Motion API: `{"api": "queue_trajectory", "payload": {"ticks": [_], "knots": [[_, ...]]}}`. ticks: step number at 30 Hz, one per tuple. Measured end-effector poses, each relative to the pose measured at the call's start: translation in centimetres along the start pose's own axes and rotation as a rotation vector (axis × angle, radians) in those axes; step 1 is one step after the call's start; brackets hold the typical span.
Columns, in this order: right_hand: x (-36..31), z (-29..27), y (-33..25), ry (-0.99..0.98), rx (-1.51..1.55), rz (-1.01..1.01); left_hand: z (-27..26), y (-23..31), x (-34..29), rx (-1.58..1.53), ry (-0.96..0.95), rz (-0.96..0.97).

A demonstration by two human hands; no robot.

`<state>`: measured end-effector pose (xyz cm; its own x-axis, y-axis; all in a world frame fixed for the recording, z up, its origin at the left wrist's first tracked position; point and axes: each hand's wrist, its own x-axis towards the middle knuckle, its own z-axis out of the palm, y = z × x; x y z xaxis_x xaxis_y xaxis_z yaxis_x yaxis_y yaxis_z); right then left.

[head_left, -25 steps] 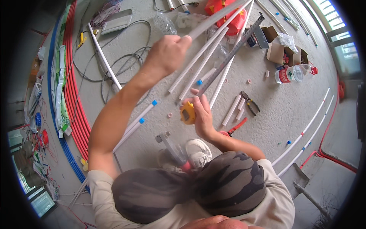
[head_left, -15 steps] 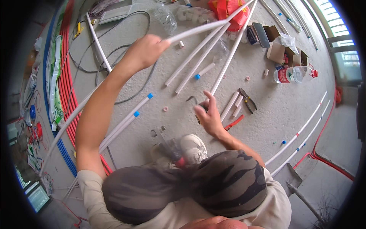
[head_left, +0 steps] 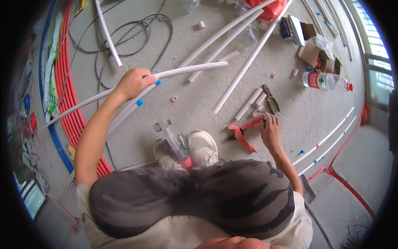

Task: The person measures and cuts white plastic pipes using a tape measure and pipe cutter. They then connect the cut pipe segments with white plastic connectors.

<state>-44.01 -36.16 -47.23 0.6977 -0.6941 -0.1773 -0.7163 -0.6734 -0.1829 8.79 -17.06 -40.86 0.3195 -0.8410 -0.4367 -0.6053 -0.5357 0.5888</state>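
Observation:
My left hand [head_left: 134, 85] is closed around a long white plastic pipe [head_left: 190, 69]. The pipe's free end reaches over the middle of the floor, and its other part bends away to the lower left. On the right, my right hand [head_left: 271, 132] has its fingers bent around a small dark tool with a curved metal tip [head_left: 258, 109], mostly hidden by the fingers. Against those fingertips lies a handle of a red pipe cutter [head_left: 239, 133], its two arms spread on the floor. Short pipe pieces [head_left: 248, 103] and pliers [head_left: 271, 99] lie just beyond that hand.
Long white pipes [head_left: 253, 58] lie ahead. Red pipes [head_left: 68, 83] and a looped grey cable [head_left: 172, 35] lie left. Open cardboard boxes [head_left: 309, 52] and a water bottle [head_left: 321, 81] are at the far right. My shoes [head_left: 203, 147] flank a clear bottle-like object [head_left: 180, 145].
My left hand has come down and leftward with the pipe, whose free end now shows mid-floor. My right hand has moved right and down beside the pipe cutter, whose arms now show spread.

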Motion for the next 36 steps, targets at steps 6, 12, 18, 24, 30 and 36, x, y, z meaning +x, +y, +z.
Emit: {"api": "queue_trajectory", "payload": {"ticks": [6, 12, 18, 24, 30, 36], "knots": [[-2.3, -1.6, -3.8, -0.483, -0.155, -0.249, 2.5, -0.5, -0.1, -0.002, 0.152, 0.139], [-2.4, 0.1, -1.7, -0.392, -0.135, -0.377, 3.3, 1.8, -0.9, 0.077, 0.362, 0.175], [-1.4, -3.6, -6.0, -0.571, 0.241, -0.317, 2.3, 3.2, -1.1, 0.089, 0.479, 0.15], [2.7, 0.7, -18.6, -0.555, 0.836, 0.032, 3.6, 2.3, -1.0, 0.087, 0.519, 0.129], [8.1, 3.5, -26.1, -0.334, 0.98, -0.019, 5.7, 2.2, -1.0, 0.055, 0.476, 0.154], [9.6, 3.7, -26.3, -0.366, 1.017, -0.034, 7.2, 1.4, -1.6, 0.026, 0.451, 0.151]]}}
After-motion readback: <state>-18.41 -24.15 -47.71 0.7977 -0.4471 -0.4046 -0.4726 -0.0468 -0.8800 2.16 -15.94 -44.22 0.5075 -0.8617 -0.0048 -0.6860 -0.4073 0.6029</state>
